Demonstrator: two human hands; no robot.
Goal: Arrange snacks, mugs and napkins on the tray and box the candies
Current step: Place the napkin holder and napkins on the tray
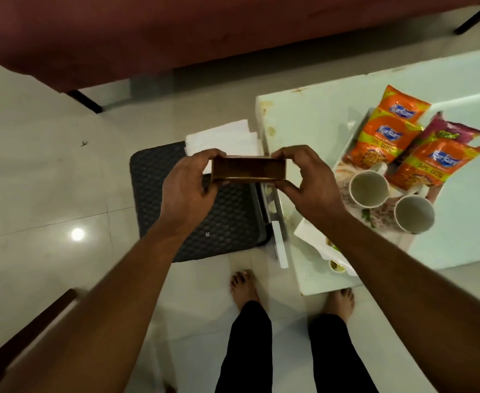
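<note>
I hold a small brown box (248, 169) in the air between both hands, its long side towards me. My left hand (187, 185) grips its left end and my right hand (306, 180) grips its right end. Behind the box a stack of white napkins (221, 137) lies on a black stool (204, 219). To the right, a patterned tray (312, 231) on the pale table (304, 114) carries three orange snack packets (386, 134), a purple packet (448, 129) and two white mugs (369, 188), both upright. A small candy (336, 266) lies by the tray's near corner.
A dark red sofa (176, 38) stands at the back on black legs. The floor is glossy pale tile. My bare feet (244, 287) stand close to the table's near corner. A dark wooden armrest (29, 327) shows at the lower left.
</note>
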